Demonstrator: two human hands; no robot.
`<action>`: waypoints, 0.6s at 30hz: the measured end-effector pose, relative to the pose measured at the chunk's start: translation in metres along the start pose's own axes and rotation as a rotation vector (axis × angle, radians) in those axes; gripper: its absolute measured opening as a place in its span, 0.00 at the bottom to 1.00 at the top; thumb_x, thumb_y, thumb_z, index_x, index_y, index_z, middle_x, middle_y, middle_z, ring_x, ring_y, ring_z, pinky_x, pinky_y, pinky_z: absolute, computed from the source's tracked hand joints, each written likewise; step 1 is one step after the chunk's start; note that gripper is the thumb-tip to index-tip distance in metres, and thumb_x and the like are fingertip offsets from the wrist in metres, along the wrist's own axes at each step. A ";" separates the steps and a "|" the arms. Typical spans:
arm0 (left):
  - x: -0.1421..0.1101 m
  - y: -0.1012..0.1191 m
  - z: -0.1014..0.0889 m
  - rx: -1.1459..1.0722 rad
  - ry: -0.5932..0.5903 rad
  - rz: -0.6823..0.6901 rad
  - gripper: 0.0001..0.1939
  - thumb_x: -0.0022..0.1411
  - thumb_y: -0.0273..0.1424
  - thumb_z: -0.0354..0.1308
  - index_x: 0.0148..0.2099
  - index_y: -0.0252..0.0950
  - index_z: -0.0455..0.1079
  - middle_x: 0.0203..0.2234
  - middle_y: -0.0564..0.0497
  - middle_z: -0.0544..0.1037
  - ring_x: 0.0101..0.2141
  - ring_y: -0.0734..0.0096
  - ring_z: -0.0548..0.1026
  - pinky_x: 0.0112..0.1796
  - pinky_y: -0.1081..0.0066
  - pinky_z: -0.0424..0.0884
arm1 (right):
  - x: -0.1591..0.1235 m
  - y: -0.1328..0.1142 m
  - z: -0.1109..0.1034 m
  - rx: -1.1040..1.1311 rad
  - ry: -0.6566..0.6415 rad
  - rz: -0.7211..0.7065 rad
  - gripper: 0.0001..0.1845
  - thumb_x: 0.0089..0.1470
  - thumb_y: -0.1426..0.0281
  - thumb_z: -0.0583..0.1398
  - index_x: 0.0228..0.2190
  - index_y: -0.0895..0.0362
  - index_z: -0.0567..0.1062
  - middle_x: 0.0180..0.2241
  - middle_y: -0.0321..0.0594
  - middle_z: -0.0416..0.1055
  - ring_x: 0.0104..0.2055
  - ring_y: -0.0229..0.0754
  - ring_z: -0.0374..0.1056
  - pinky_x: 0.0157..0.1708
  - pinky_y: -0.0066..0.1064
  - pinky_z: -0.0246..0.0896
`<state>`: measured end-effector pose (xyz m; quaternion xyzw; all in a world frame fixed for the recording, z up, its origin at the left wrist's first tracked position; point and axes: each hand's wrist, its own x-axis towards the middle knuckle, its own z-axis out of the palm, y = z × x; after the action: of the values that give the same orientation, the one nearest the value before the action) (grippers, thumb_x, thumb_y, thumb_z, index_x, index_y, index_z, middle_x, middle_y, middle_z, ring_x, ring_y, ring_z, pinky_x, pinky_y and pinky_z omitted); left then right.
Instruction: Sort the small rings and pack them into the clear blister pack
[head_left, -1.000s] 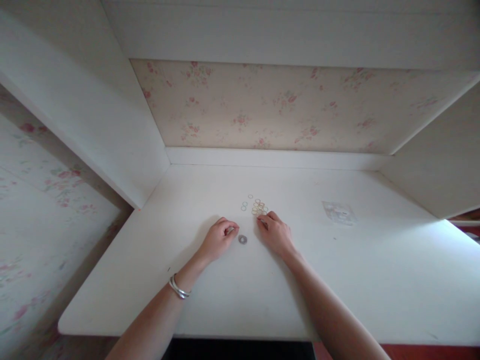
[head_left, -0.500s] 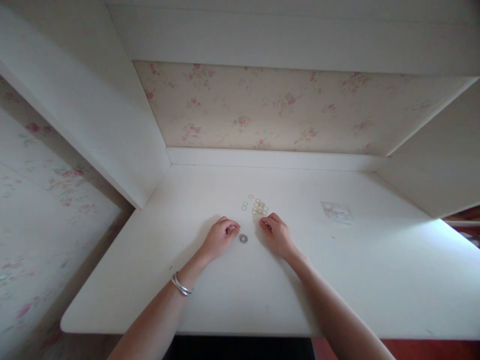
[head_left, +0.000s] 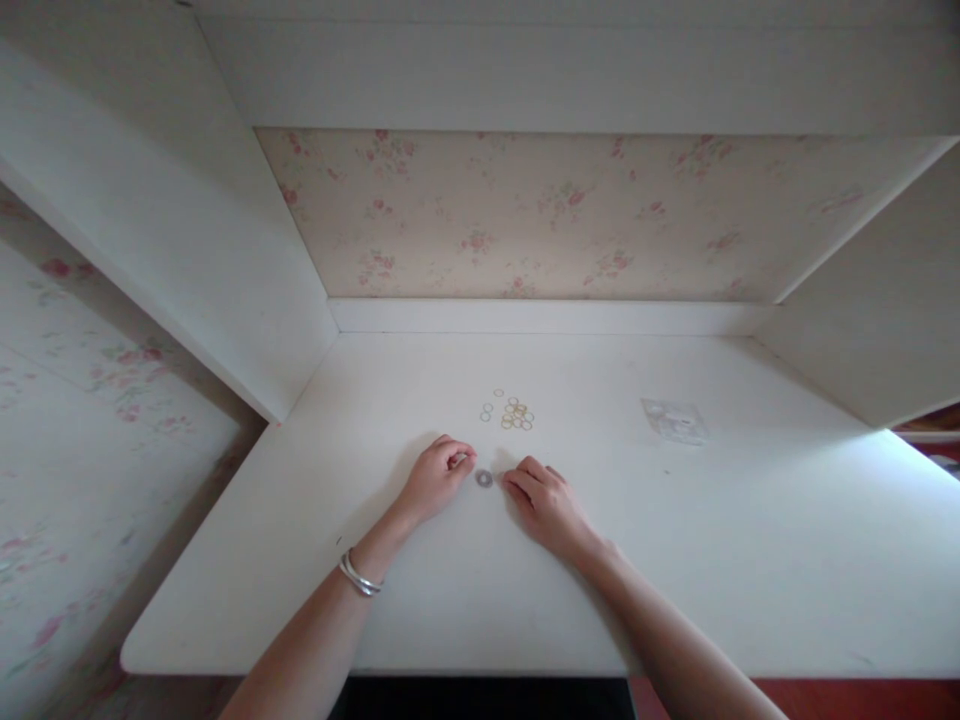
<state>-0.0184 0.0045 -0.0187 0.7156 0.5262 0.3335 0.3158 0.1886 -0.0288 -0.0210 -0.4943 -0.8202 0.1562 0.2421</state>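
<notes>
A small grey ring (head_left: 484,479) lies on the white desk (head_left: 720,560), between my two hands. My left hand (head_left: 437,480) rests on the desk just left of it, fingers curled with thumb and forefinger pinched on something tiny I cannot make out. A silver bangle (head_left: 358,577) is on that wrist. My right hand (head_left: 545,502) lies just right of the grey ring, fingers bent and fingertips close to it; whether it holds anything I cannot see. A cluster of several small yellowish rings (head_left: 514,413) lies a little farther back.
A small clear plastic bag (head_left: 675,420) lies on the desk to the right. White panels (head_left: 195,250) wall the desk on both sides, with floral wallpaper (head_left: 540,215) at the back and a shelf overhead.
My right hand has drawn back from the cluster of yellowish rings toward me and now sits beside the grey ring. My left hand has stayed put.
</notes>
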 end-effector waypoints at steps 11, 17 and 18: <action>0.014 0.004 0.006 0.004 -0.015 -0.051 0.13 0.60 0.37 0.52 0.40 0.35 0.72 0.32 0.50 0.74 0.30 0.72 0.71 0.34 0.73 0.67 | -0.002 0.016 -0.009 0.197 0.224 0.213 0.15 0.59 0.63 0.51 0.32 0.54 0.77 0.32 0.39 0.68 0.28 0.35 0.65 0.30 0.26 0.58; 0.036 0.032 0.025 0.228 -0.116 0.128 0.11 0.61 0.34 0.51 0.39 0.37 0.73 0.32 0.50 0.74 0.32 0.72 0.71 0.37 0.73 0.66 | 0.000 0.024 -0.011 0.227 0.277 0.283 0.14 0.57 0.63 0.52 0.32 0.54 0.77 0.30 0.37 0.67 0.25 0.33 0.62 0.27 0.25 0.55; 0.041 0.036 0.029 0.275 -0.126 0.145 0.11 0.61 0.34 0.50 0.39 0.38 0.73 0.34 0.50 0.74 0.33 0.71 0.71 0.38 0.73 0.66 | 0.001 0.025 -0.012 0.232 0.286 0.286 0.14 0.57 0.64 0.52 0.32 0.54 0.77 0.30 0.37 0.67 0.25 0.33 0.62 0.27 0.25 0.55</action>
<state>0.0338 0.0320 -0.0005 0.8076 0.4931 0.2348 0.2224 0.2127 -0.0166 -0.0234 -0.5916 -0.6756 0.2104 0.3863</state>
